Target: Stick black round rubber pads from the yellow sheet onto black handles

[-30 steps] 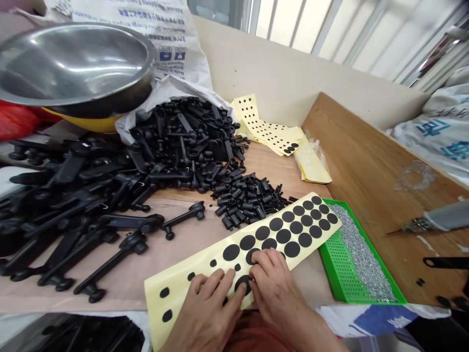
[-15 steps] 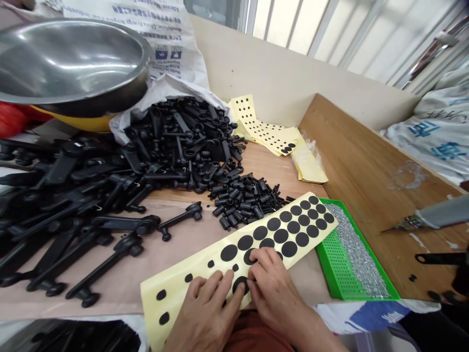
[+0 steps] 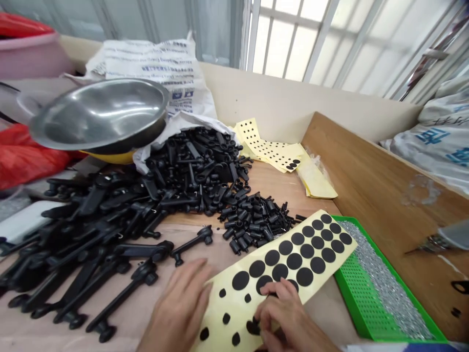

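Observation:
A yellow backing sheet (image 3: 238, 308) lies across the plywood tabletop (image 3: 271, 183), printed with rows of black rubber discs. My right hand (image 3: 284, 315) rests on its near part, fingertips at a black disc (image 3: 252, 327). My left hand (image 3: 176, 308), blurred, has come off the sheet and hangs over the tabletop, holding nothing. It is nearest to a loose black plastic handle (image 3: 192, 243). Many more handles lie heaped on the left (image 3: 91, 230), and short black plastic pegs (image 3: 252, 225) are piled beyond the sheet.
A green perforated tray (image 3: 361, 298) of small silver metal pieces (image 3: 388, 288) sits right of the sheet, beside a raised wooden board (image 3: 373, 195) with a metal-tipped tool (image 3: 436, 244). Further back stand a steel bowl (image 3: 98, 115) and used yellow backing sheets (image 3: 267, 146).
My left hand has moved left off the sheet. My right hand has shifted lower on it. The whole view has tilted upward, showing more of the window and the far side.

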### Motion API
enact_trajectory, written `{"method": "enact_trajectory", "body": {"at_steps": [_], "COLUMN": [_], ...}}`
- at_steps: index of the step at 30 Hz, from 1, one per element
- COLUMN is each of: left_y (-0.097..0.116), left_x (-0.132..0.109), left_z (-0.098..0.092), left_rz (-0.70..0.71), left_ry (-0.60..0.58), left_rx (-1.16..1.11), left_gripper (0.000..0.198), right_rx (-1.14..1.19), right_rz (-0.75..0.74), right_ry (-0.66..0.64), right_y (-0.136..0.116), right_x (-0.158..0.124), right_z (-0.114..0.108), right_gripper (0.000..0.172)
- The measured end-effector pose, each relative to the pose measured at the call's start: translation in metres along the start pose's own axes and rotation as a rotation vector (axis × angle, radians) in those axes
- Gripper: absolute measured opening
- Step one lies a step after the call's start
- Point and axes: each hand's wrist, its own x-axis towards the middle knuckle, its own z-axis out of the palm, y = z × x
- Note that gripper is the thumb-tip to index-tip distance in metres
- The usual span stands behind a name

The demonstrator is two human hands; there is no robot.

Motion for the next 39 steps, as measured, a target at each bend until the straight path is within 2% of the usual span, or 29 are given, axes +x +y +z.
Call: {"method": "enact_trajectory", "body": {"at_steps": [2,4,6,9,12,15,19,23,27,34,39], "left_y": [-0.022,-0.04,-0.05,-0.054,-0.047,-0.032,-0.004,0.018,0.026,0.034,0.037], "left_x": [0.02,0.04,0.055,0.066,0.065,0.057,0.045,0.035,0.034,0.04,0.041], "left_z": [0.0,0.003,0.005,0.004,0.0,-0.004,-0.003,0.007,0.015,0.014,0.01], "left_rz": [-0.117,-0.229,-0.284,-0.26,-0.219,-0.232,-0.406,-0.573,-0.634,-0.739,-0.682], "left_ry": [0.008,-0.088,-0.211,-0.317,-0.391,-0.403,-0.353,-0.48,-0.561,-0.664,-0.658], "left_rx": [0.095,0.122,0.107,0.043,-0.022,-0.093,-0.344,-0.673,-0.795,-1.112,-1.091], "left_gripper": [0.031,0.036,0.035,0.024,0.015,0.012,0.01,0.017,0.037,0.043,0.046], "right_rx": [0.027,0.089,0.19,0.402,0.579,0.738,1.0,1.177,1.167,1.116,1.078], "right_rz": [-0.037,-0.054,-0.036,0.051,0.17,0.244,0.336,0.374,0.41,0.429,0.437], "right_ry": [0.016,0.06,0.065,0.045,0.103,0.162,0.203,0.203,0.174,0.148,0.125], "right_y": [0.016,0.026,0.024,0.008,-0.006,-0.009,-0.007,-0.01,-0.012,-0.011,-0.011], "right_x": [-0.001,0.0,0.003,0.007,0.01,0.012,0.019,0.029,0.036,0.039,0.041], "right_z": [0.011,0.015,0.007,-0.017,-0.036,-0.041,-0.04,-0.041,-0.038,-0.033,-0.03], "right_gripper": [0.024,0.019,0.015,0.011,0.011,0.013,0.022,0.023,0.024,0.021,0.016]}}
